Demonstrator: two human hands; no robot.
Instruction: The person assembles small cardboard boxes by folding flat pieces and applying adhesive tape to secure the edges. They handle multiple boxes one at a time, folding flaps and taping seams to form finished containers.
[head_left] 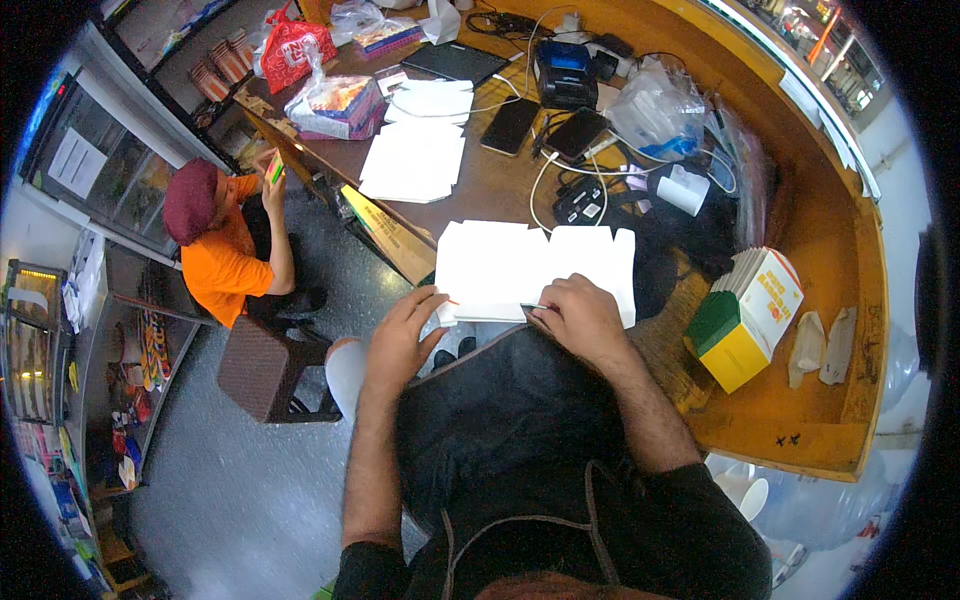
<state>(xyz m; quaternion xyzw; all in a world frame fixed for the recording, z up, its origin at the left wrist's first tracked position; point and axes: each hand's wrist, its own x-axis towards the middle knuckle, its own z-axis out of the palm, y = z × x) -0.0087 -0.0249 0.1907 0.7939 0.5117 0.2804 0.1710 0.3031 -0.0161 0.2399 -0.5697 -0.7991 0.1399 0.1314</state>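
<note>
A white flat card blank (pixel 500 262) with notched flaps lies at the table's front edge, before my body. My left hand (pixel 402 335) grips its lower left corner, fingers on top and thumb below; a small orange mark shows by the fingertips. Curled at the lower edge, right of the middle, my right hand (pixel 582 315) pinches the card. Something small and dark (pixel 530 309) shows by that thumb, too small to name. Farther back left, more white card blanks (pixel 412 160) lie stacked on the brown table (pixel 490 195).
Behind the card are two phones (pixel 510 126), a card terminal (pixel 566 75), cables and a clear plastic bag (pixel 655 105). A yellow, green and white carton (pixel 745 318) stands right. Left, a person in orange (pixel 228 262) sits near a brown stool (pixel 265 370), holding a phone.
</note>
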